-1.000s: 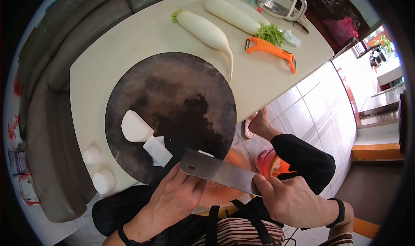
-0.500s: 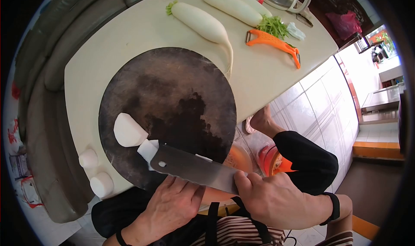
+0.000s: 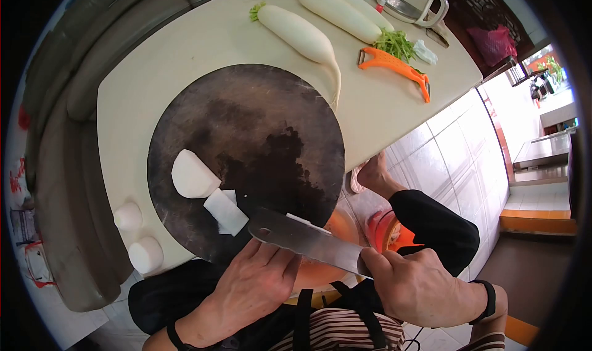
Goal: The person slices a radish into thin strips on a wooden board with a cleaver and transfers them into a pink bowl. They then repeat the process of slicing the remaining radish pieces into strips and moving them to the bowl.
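Cleaver [image 3: 308, 239], laid aslant over the near rim of the round chopping board [image 3: 234, 114], which appears to overhang the near edge of the counter [image 3: 126, 104]. Principal hazard: a cut to the left hand [image 3: 262, 283], its fingers close against the blade's near side; a sideways slip of the steel would cause it. Second: loss of the thin white strip [image 3: 305, 220] beside the blade's far face, liable to drop off the rim if dragged. Third: two white end pieces [image 3: 146, 255] by the counter's near-left corner, apt to roll off if knocked. Fourth: skidding, should the board's dark patch be wet. Also listed: white slices [image 3: 226, 212], overlapping, and a larger white chunk [image 3: 195, 175] just beside them, on the part of the board toward the counter's left edge. Right hand [image 3: 419, 286]: back upward, fingers closed around the cleaver's handle, forearm entering from the right. Left hand: back upward, fingers together and bent, tips partly hidden at the blade; whether they hold anything cannot be told.
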A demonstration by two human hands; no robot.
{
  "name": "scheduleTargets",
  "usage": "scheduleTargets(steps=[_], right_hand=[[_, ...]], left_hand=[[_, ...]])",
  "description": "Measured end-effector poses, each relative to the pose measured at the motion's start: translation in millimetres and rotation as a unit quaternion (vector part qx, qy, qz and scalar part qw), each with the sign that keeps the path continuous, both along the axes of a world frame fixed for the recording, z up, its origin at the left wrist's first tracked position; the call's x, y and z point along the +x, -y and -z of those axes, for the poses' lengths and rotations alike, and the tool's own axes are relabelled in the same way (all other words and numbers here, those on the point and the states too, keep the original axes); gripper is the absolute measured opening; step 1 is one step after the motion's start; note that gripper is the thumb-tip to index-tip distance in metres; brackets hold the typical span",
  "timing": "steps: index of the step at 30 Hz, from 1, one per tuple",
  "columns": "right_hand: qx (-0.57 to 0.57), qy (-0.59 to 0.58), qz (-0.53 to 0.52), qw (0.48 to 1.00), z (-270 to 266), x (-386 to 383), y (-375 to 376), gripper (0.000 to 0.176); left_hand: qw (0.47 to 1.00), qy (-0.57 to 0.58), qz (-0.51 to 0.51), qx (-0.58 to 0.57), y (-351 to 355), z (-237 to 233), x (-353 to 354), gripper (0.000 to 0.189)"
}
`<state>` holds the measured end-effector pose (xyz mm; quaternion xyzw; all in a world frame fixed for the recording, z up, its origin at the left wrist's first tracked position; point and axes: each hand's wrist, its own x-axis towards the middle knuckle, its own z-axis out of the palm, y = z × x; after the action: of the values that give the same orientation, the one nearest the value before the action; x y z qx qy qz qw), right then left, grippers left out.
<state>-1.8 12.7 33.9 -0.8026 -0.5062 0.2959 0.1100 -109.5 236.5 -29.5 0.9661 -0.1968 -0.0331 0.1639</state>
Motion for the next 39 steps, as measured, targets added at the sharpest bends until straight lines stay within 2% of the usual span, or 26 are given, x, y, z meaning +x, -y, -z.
scheduleTargets(steps=[3, 6, 9, 11, 14, 17, 20, 23, 26, 29, 32, 35, 39], right_hand=[[-0.014, 0.015, -0.013, 1.0, 3, 2, -1, 0.029], [-0.013, -0.039, 0.004, 0.999, 7, 5, -10, 0.031], [0.045, 0.003, 0.001, 0.999, 21, 1, -24, 0.032], [0.045, 0.024, 0.012, 0.999, 25, -1, -33, 0.03], [0.095, 0.03, 0.038, 0.994, 35, -2, -24, 0.032], [0.054, 0.007, 0.069, 0.996, 24, 3, -16, 0.034], [0.036, -0.001, 0.046, 0.998, 11, 4, -12, 0.025], [0.035, 0.011, 0.023, 0.999, 9, -2, -10, 0.024], [-0.011, 0.017, 0.005, 1.0, 7, -2, -10, 0.027], [0.02, 0.047, -0.008, 0.999, 14, -5, -10, 0.03], [0.066, 0.02, -0.011, 0.998, 23, 0, -20, 0.03], [0.024, 0.018, 0.036, 0.999, 26, -4, -30, 0.028], [0.055, 0.009, 0.05, 0.997, 27, 1, -21, 0.028]], left_hand=[[1.0, -0.008, -0.004, -0.004, 0, 1, 0, 0.033], [1.0, -0.002, 0.0, 0.002, 0, 1, 1, 0.033], [1.0, -0.005, 0.0, -0.007, 0, 3, -1, 0.036], [0.995, -0.045, -0.053, -0.066, 3, 3, -3, 0.037], [0.999, -0.001, -0.03, -0.031, 3, 7, -3, 0.038], [0.999, 0.045, -0.007, 0.009, 2, 6, 0, 0.039], [0.999, 0.044, -0.003, 0.005, 1, 6, 0, 0.038], [1.0, -0.019, 0.001, -0.009, -1, 1, -2, 0.036], [1.0, 0.013, -0.002, -0.005, 0, 3, -2, 0.033], [1.0, -0.006, -0.009, -0.018, 0, 4, -3, 0.033], [0.999, -0.004, -0.029, -0.043, 1, 5, -4, 0.033], [0.998, -0.01, -0.027, -0.047, 1, 5, -5, 0.035], [0.999, 0.038, -0.018, -0.013, 3, 8, -1, 0.039]])
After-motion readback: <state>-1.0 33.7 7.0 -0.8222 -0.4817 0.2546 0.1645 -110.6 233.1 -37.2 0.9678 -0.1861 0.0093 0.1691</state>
